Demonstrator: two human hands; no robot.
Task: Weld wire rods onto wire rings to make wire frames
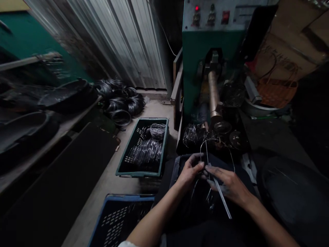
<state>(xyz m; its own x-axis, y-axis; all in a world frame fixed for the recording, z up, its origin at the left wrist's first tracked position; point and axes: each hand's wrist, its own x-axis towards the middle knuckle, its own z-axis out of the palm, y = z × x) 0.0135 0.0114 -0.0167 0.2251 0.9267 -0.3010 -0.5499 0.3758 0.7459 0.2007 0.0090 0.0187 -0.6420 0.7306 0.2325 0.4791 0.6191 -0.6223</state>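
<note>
My left hand (190, 171) is closed, with thumb and fingers pinched on a thin bent wire (200, 151) that arches above both hands. Close beside it, my right hand (230, 183) is closed around a small bundle of straight metal rods (223, 199) slanting down to the right. Both hands are over my dark-clothed lap, with their fingertips almost touching. More wire ends hang below the fingers, too dark to make out well. Just beyond the hands lie bunched wire pieces (190, 135) at the foot of a green machine (195, 79).
A green crate (165, 151) with bundles of bent wire stands left of my lap, a blue crate (102, 214) nearer. Coils of dark wire (117, 97) lie by the corrugated wall. The machine's copper-coloured arm (213, 91) juts forward. An orange basket (279, 92) sits at right.
</note>
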